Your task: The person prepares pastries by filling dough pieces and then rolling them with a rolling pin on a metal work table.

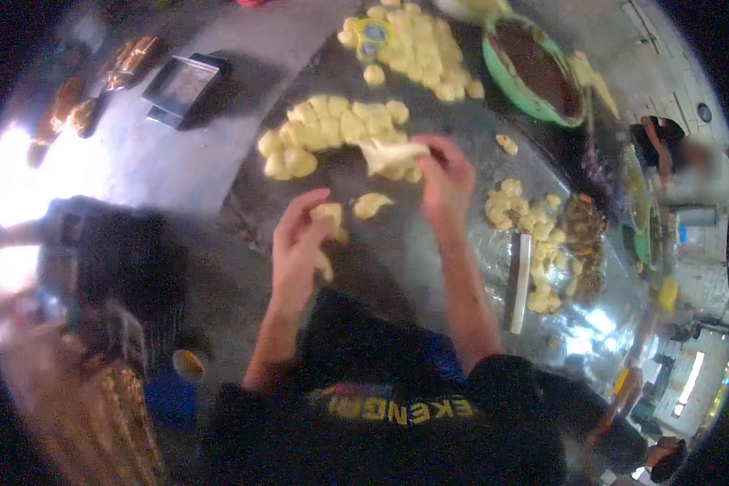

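Note:
My right hand (447,174) pinches a stretched, pale yellow dough piece (393,154) over the near edge of a cluster of dough balls (332,121). My left hand (296,243) is at the left, fingers curved and apart. Small dough pieces (330,217) show beside its thumb and fingers; blur hides whether they touch. Between the hands a loose dough lump (371,205) lies on the dark worktop (381,251). Farther back is a larger group of dough balls (421,53), with a round yellow-and-blue item (373,38) on it.
A green basin (535,69) of dark brown filling stands at the back right. To the right lie small dough pieces (535,223), a brown crumbly heap (585,243) and a long pale-edged bar (520,279). A metal tray (182,87) is at the left. Other people (660,146) are at the right.

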The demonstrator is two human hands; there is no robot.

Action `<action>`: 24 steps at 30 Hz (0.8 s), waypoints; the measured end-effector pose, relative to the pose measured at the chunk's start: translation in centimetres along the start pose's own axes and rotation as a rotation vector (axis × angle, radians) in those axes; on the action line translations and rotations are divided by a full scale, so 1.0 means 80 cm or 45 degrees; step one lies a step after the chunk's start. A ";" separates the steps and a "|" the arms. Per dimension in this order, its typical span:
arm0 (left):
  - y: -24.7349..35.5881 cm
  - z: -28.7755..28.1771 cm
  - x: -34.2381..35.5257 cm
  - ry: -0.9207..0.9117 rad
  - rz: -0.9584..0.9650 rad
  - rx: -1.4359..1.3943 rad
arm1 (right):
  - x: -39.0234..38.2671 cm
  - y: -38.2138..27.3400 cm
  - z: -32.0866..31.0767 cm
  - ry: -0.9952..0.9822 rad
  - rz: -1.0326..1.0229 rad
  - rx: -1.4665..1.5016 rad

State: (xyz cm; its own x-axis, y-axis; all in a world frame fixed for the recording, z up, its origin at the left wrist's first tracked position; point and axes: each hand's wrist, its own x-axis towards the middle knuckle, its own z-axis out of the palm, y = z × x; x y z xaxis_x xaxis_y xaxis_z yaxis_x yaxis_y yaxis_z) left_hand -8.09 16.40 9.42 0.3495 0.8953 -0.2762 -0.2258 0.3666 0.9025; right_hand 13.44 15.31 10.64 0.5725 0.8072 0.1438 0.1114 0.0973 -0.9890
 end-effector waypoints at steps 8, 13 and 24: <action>0.008 0.139 0.002 -0.270 0.743 0.951 | -0.068 -0.035 -0.112 0.379 0.140 0.419; -0.086 0.171 0.069 -0.584 0.825 1.385 | -0.115 -0.079 -0.157 0.682 -0.228 0.598; -0.036 0.181 -0.037 -0.269 0.745 1.249 | -0.231 -0.122 -0.265 0.398 -0.517 1.193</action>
State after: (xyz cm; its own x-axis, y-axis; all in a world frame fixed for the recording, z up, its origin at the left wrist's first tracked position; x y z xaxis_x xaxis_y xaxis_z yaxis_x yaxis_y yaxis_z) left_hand 4.69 9.08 12.43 0.5902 0.7693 0.2447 0.3664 -0.5253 0.7680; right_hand 18.99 -12.94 18.37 0.8307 0.4415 0.3391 -0.2522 0.8415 -0.4778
